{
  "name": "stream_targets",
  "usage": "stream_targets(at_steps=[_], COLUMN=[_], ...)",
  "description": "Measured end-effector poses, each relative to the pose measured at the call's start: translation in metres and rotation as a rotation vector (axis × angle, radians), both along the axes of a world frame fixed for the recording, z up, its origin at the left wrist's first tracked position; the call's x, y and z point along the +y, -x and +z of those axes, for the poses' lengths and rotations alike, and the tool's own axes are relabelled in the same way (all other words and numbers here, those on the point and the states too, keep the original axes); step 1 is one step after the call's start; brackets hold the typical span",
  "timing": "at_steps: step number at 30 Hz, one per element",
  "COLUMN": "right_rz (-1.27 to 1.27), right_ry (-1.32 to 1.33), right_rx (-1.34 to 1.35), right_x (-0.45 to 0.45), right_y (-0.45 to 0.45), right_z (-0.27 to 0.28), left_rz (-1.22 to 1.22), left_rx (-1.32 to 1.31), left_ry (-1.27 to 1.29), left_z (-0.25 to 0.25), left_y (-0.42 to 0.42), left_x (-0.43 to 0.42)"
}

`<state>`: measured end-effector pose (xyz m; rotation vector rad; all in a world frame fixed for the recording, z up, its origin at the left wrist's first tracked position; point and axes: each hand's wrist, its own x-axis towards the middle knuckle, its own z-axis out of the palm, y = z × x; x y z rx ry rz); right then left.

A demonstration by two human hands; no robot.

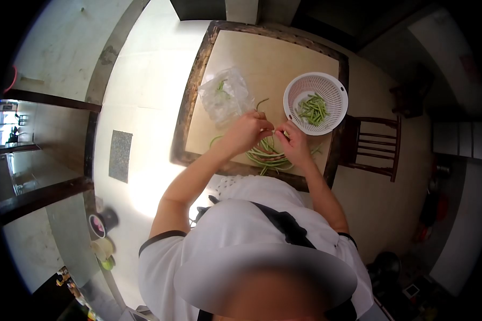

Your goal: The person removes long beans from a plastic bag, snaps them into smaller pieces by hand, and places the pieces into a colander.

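Observation:
Both of my hands are raised over the near part of the table, close together. My left hand (248,132) is closed on a long green bean (262,104), whose end sticks up past the fingers. My right hand (293,143) is pinched at the bean's other part, just right of the left fingertips. Below them lies a loose pile of long green beans (269,159). A white colander (288,101) at the table's right holds short cut bean pieces (314,109). To the left of my hands lies a clear plastic bag (219,106) with some green bits.
The wooden table (195,80) has a dark, worn frame. A wooden chair (377,142) stands against its right side. Buckets (103,222) sit on the floor at the lower left, and a grey mat (120,156) lies left of the table.

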<state>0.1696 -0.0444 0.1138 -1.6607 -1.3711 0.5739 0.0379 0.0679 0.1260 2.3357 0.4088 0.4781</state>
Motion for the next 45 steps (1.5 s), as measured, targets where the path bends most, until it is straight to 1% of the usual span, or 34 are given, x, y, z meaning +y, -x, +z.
stream_targets(at_steps=[2, 5, 7, 8, 10, 11, 13, 14, 15, 16, 17, 19, 20, 21, 22, 23, 25, 26, 27, 28, 30, 32, 33, 35, 36, 38, 40, 42, 43, 44, 45], right_rz=[0.004, 0.017, 0.020, 0.024, 0.015, -0.042, -0.113, -0.178, -0.241, -0.250, -0.269, -0.286, -0.333, -0.380, -0.383, -0.346, -0.312, -0.235, -0.153, -0.150, 0.013, 0.014, 0.014, 0.000, -0.012, -0.056, -0.107, -0.211, -0.217, -0.302, -0.387], right_ry=[-0.010, 0.004, 0.025, 0.021, 0.014, -0.012, -0.041, -0.067, -0.094, -0.094, -0.093, -0.091, -0.152, -0.212, -0.209, -0.168, -0.122, -0.125, -0.129, -0.127, -0.051, -0.057, -0.060, -0.031, -0.003, 0.005, 0.009, -0.048, -0.054, -0.102, -0.152], right_rx=[-0.014, -0.036, -0.044, -0.024, -0.004, 0.021, 0.043, 0.014, -0.017, -0.016, -0.042, -0.063, -0.060, -0.056, -0.055, -0.051, -0.045, -0.071, -0.096, -0.091, -0.124, -0.163, -0.201, -0.203, -0.208, -0.206, -0.206, -0.050, -0.053, 0.008, 0.069], right_x=[-0.003, -0.008, -0.010, -0.012, -0.013, -0.013, -0.011, -0.009, -0.009, -0.010, -0.011, -0.013, -0.012, -0.013, -0.015, -0.018, -0.024, -0.026, -0.028, -0.030, -0.035, -0.039, -0.041, -0.045, -0.046, -0.048, -0.049, -0.049, -0.048, -0.047, -0.046], right_y=[-0.002, -0.005, -0.007, -0.008, -0.011, -0.011, -0.010, -0.008, -0.008, -0.009, -0.010, -0.010, -0.011, -0.013, -0.016, -0.024, -0.035, -0.040, -0.044, -0.047, -0.052, -0.054, -0.055, -0.054, -0.053, -0.049, -0.042, -0.036, -0.033, -0.030, -0.028], right_z=[-0.002, -0.001, -0.001, -0.001, -0.004, -0.010, -0.021, -0.026, -0.029, -0.029, -0.029, -0.031, -0.033, -0.035, -0.035, -0.036, -0.031, -0.020, -0.012, -0.008, -0.004, -0.010, -0.012, -0.012, -0.011, -0.008, -0.010, -0.018, -0.022, -0.025, -0.027], left_rz=[-0.027, -0.028, -0.127, -0.134, -0.094, -0.106, 0.113, 0.102, 0.179, 0.260, 0.255, 0.244, 0.245, 0.260, 0.275, 0.274, 0.102, 0.103, 0.009, -0.086, -0.106, -0.128, -0.128, -0.091, -0.093, -0.061, -0.064, -0.068, -0.037, -0.006, -0.014], left_rx=[0.015, -0.036, 0.116, 0.118, 0.109, 0.114, 0.066, 0.071, 0.018, -0.034, -0.029, -0.111, -0.108, -0.133, -0.157, -0.154, -0.003, 0.003, 0.162, 0.321, 0.285, 0.309, 0.312, 0.265, 0.268, 0.326, 0.337, 0.345, 0.265, 0.182, 0.179], left_ry=[0.017, 0.017, 0.219, 0.218, 0.405, 0.405, 0.701, 0.701, 0.830, 0.959, 0.959, 1.304, 1.304, 1.369, 1.435, 1.437, 1.035, 1.038, 1.113, 1.182, 1.215, 1.094, 1.093, 0.576, 0.575, 0.442, 0.428, 0.417, 0.604, 0.793, 0.790], left_z=[0.001, -0.002, -0.002, -0.005, -0.015, -0.020, -0.035, -0.041, -0.048, -0.054, -0.061, -0.068, -0.070, -0.068, -0.066, -0.065, -0.065, -0.061, -0.056, -0.052, -0.046, -0.036, -0.029, -0.014, -0.008, 0.000, 0.000, -0.009, -0.021, -0.031, -0.032], left_y=[-0.004, -0.008, -0.011, -0.013, -0.016, -0.017, -0.024, -0.028, -0.033, -0.037, -0.040, -0.044, -0.048, -0.054, -0.057, -0.058, -0.056, -0.053, -0.051, -0.049, -0.050, -0.053, -0.056, -0.060, -0.060, -0.061, -0.063, -0.063, -0.062, -0.062, -0.063], left_x=[-0.001, -0.001, 0.002, 0.001, -0.002, -0.006, -0.015, -0.021, -0.027, -0.032, -0.035, -0.040, -0.044, -0.048, -0.051, -0.049, -0.035, -0.028, -0.019, -0.012, -0.009, -0.012, -0.016, -0.028, -0.032, -0.036, -0.037, -0.035, -0.034, -0.033, -0.035])
